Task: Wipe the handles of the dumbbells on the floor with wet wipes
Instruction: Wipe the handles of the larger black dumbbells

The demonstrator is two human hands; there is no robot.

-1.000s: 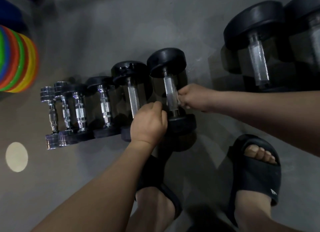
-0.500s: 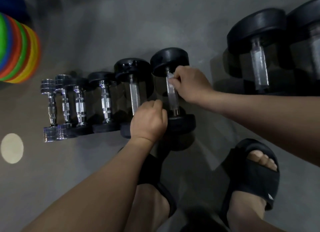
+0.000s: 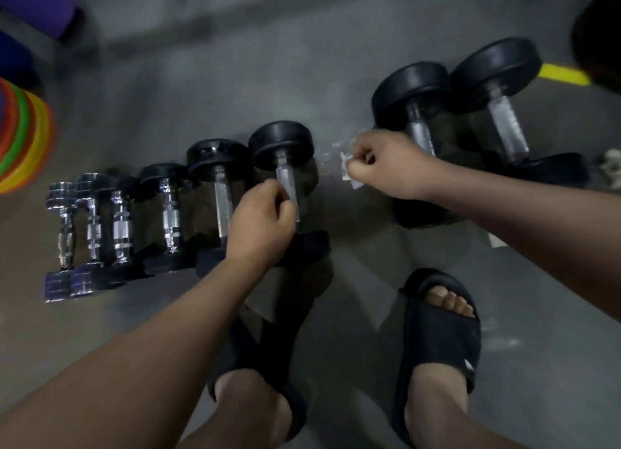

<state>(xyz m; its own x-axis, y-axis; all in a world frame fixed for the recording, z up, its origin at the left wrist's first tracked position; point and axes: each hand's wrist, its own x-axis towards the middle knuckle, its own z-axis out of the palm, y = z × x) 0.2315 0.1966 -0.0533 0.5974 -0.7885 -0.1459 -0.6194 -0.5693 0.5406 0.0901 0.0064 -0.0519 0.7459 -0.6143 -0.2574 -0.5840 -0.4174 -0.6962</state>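
While my left hand (image 3: 262,223) curls round the dumbbell handle (image 3: 286,180), presumably steadying it, my right hand (image 3: 389,164) pinches the wet wipe (image 3: 347,173) alongside, nearing the larger dumbbells (image 3: 416,89).

**Off to the sides on the grey floor (image 3: 235,62)**

Far left of the fingers (image 3: 284,206) of the left hand (image 3: 260,228): stacked bright discs (image 3: 23,136), orange, green, yellow. Above those, a blurred purple roll (image 3: 37,2). Below the fingers, black slides (image 3: 440,327). Far right and higher, a yellow strip (image 3: 561,74).
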